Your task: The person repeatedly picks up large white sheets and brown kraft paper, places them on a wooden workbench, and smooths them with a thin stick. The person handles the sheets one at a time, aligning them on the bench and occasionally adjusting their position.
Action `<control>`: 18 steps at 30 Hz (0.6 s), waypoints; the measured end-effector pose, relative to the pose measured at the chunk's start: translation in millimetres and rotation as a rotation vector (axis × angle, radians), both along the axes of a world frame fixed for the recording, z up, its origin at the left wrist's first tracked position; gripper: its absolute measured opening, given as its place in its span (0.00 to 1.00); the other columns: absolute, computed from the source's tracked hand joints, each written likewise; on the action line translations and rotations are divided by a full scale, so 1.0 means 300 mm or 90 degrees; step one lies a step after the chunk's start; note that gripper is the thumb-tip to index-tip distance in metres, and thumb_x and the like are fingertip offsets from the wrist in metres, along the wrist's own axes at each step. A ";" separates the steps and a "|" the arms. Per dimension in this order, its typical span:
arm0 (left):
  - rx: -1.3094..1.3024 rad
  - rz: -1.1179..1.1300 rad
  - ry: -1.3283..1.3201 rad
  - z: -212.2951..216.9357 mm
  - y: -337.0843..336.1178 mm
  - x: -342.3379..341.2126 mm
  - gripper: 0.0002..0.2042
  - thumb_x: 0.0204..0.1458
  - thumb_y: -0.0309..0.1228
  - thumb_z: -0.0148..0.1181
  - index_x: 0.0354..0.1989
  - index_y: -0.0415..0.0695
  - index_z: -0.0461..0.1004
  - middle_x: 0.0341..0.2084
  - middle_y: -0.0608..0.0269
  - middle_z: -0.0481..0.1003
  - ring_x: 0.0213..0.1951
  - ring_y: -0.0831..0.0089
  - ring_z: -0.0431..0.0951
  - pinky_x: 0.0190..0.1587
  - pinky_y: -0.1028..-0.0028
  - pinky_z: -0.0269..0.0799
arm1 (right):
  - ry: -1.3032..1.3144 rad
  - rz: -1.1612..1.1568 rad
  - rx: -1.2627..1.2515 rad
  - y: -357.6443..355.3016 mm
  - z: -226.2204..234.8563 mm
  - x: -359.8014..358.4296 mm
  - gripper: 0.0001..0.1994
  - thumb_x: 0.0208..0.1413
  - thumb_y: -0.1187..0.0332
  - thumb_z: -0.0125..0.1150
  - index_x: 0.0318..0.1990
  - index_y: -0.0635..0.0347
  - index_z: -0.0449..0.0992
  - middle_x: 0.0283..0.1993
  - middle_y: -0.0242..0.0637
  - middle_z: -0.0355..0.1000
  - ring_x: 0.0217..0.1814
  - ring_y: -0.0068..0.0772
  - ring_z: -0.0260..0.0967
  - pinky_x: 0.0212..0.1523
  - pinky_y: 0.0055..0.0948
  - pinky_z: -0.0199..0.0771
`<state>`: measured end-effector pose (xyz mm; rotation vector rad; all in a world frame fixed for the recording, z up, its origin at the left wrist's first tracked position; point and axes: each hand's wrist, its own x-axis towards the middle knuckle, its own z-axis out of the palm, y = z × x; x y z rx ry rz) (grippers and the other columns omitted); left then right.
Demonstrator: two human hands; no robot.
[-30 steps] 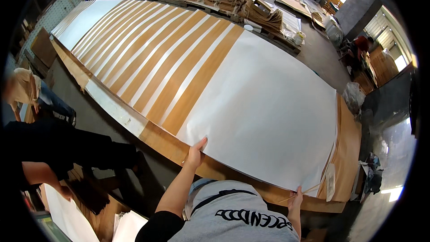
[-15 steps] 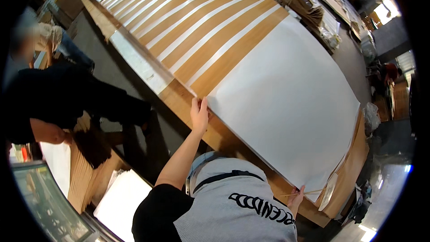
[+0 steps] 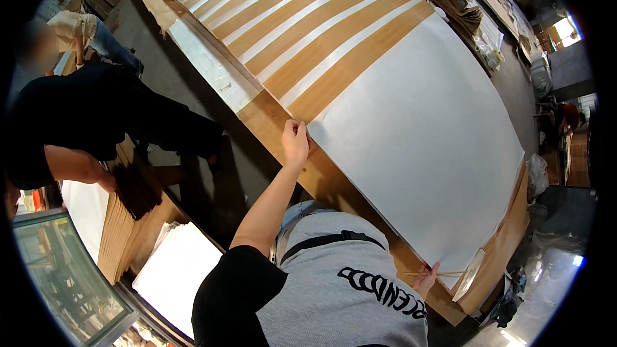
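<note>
A large white sheet [image 3: 418, 135] lies over the near end of a long stack whose top shows tan and white stripes [image 3: 334, 38]. My left hand [image 3: 296, 143] is closed at the sheet's left corner, its fingertips curled over the edge beside the last tan stripe. At the sheet's near right corner, my right hand [image 3: 424, 281] has a thin wooden stick [image 3: 421, 274] between its fingers. That hand also touches the sheet's edge; part of it is hidden behind my shirt. Brown board [image 3: 334, 183] shows beneath the sheet along the side nearest me.
At left, a person in black [image 3: 83, 115] has a hand on a dark brush-like bundle [image 3: 135, 189] above stacked sheets [image 3: 122, 238]. Another person [image 3: 77, 32] bends farther back. A white paper stack [image 3: 177, 270] is at lower left. Scrap board [image 3: 456, 9] lies beyond the long stack.
My left hand's raised fingers have curled down onto the sheet's corner. The right hand stays at its corner with the stick. The whole view has shifted slightly.
</note>
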<state>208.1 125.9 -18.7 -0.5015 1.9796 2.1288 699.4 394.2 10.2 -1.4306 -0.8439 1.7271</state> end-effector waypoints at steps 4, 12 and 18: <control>0.015 -0.014 -0.027 0.028 -0.002 0.006 0.06 0.51 0.29 0.45 0.26 0.41 0.60 0.12 0.66 0.63 0.12 0.78 0.63 0.13 0.79 0.58 | -0.012 -0.003 0.004 -0.026 0.038 -0.040 0.21 0.53 0.57 0.50 0.49 0.61 0.61 0.47 0.33 0.61 0.49 0.26 0.56 0.51 0.23 0.55; 0.009 -0.023 -0.050 0.048 -0.011 0.011 0.06 0.52 0.30 0.44 0.26 0.42 0.59 0.13 0.65 0.63 0.12 0.77 0.64 0.13 0.78 0.60 | 0.009 0.002 -0.001 -0.002 -0.005 0.006 0.21 0.53 0.58 0.50 0.50 0.61 0.60 0.49 0.34 0.60 0.51 0.26 0.55 0.53 0.23 0.53; -0.097 -0.006 -0.004 0.048 0.001 -0.002 0.08 0.51 0.31 0.48 0.27 0.40 0.59 0.16 0.63 0.63 0.17 0.77 0.63 0.19 0.75 0.61 | 0.009 -0.017 0.018 -0.024 -0.007 0.014 0.22 0.52 0.58 0.51 0.50 0.64 0.60 0.50 0.35 0.60 0.51 0.27 0.55 0.55 0.25 0.52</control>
